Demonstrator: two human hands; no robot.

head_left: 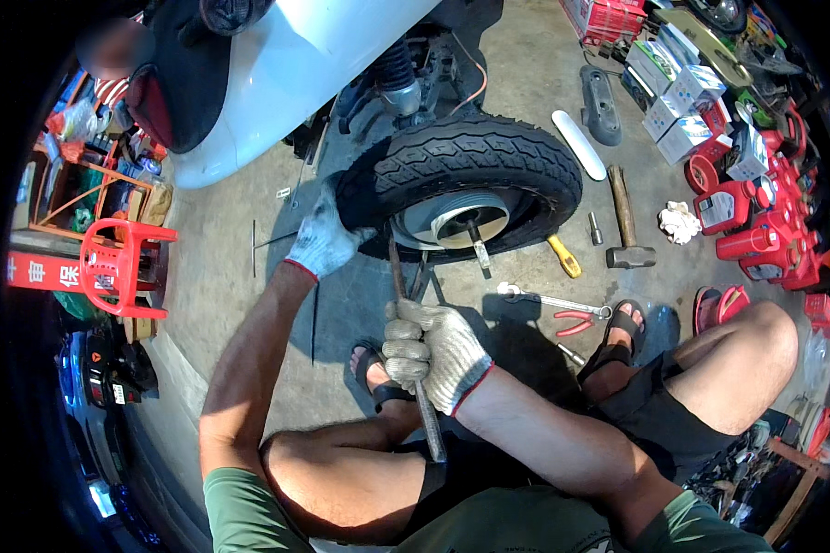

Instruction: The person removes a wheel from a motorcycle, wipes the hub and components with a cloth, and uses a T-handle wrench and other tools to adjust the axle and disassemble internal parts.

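Knitted white cotton, red-cuffed: my right hand was clenched round a steel tyre lever, its tip wedged between the black tyre and the rim. My left hand pressed open-palmed on the tyre's near sidewall; the wheel stood under a white scooter on the concrete floor. Risk, as I judged it: the lever slipping off the bead, springing back. Upper right: white-and-blue boxes, red bottles. Left: a red sign.
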